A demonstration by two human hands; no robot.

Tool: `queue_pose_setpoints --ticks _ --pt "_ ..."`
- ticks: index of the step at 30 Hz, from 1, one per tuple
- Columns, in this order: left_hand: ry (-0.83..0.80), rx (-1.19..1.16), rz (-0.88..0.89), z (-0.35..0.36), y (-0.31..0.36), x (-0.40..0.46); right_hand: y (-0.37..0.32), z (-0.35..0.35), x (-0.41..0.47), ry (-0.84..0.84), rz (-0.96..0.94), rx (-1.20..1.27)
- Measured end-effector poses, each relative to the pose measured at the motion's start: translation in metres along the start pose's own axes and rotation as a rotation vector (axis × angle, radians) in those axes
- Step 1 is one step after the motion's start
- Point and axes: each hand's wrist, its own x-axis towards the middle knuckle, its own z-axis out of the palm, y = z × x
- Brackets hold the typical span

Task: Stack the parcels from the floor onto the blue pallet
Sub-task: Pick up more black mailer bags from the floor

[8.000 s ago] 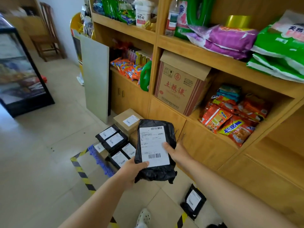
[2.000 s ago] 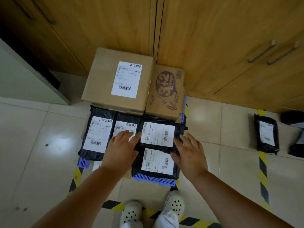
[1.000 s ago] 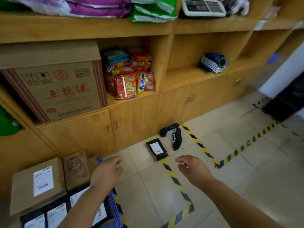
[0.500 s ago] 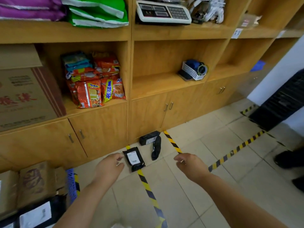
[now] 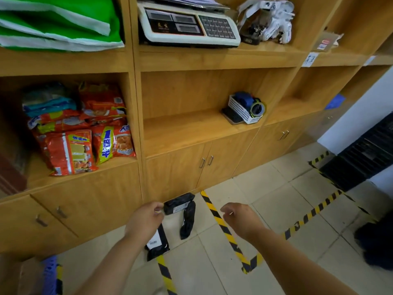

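A tiled floor [image 5: 265, 211] marked with yellow-and-black tape [image 5: 221, 224] runs along a wall of wooden shelving and cabinets [image 5: 176, 175], with snack packets [image 5: 80, 143] and an electronic scale [image 5: 187, 24] on the shelves above. Three black parcels are left on the floor near the cabinet base: a flat labelled one [image 5: 158, 241] partly hidden behind the left hand, a second labelled one [image 5: 179, 203] against the cabinet doors, and a narrow rumpled one [image 5: 188, 220] just beside it. The blue pallet [image 5: 50, 273] shows only as a sliver at the bottom left corner, so how much is stacked on it cannot be told from here. The left hand [image 5: 144, 222] and right hand [image 5: 242, 218] are both held out over the floor with fingers loosely curled and nothing in them. My judgement is that the job is unfinished: at least these three parcels remain to be picked up and carried to the pallet, and neither hand has hold of one yet.
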Motion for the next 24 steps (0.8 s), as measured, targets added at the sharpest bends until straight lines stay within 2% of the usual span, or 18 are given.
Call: queue_pose_setpoints --ticks 7,12,24 --pt "-0.021 0.037 -0.002 0.022 0.051 0.081 0.022 -0.040 0.084 -0.025 -0.016 -0.002" --pt "0.088 0.016 -0.068 0.049 0.068 0.118 0.044 -0.053 0.153 -0.112 -0.094 -0.083" --pt "0.417 -0.218 -0.497 0.162 0.092 0.172 0.112 -0.041 0.331 -0.444 -0.374 -0.264"
